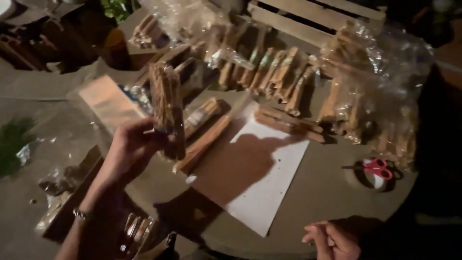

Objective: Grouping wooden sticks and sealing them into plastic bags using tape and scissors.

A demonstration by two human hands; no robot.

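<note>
A round grey-brown table point(332, 192) fills most of the view, dimly lit and crowded along its far side. On it lies a large white sheet of paper point(269, 188), set at a slant near the front edge and half under the shadow of the arm — a clean surface, it seems, for laying pieces out. Behind the sheet stands a row of short tan wooden sticks wrapped in clear film point(269, 72), leaning side by side against a pale slatted wooden crate point(313, 17), which keeps them upright. To the right sits a big crinkled clear plastic bag of more wooden sticks point(380, 86), slumped open on the table. A few loose bare wooden sticks point(288, 124) lie flat across the top edge of the sheet. The left hand point(127, 149) is raised above the table and is closed around the lower end of a film-wrapped bundle of wooden sticks point(166, 103), holding it upright and well clear of the table, its lower end dark in the shadow. The right hand point(334, 238) rests low at the front edge, fingers loosely curled and holding nothing. Near the right rim a pair of small red-handled scissors point(378, 167) lies on a roll of tape — within easy reach.
</note>
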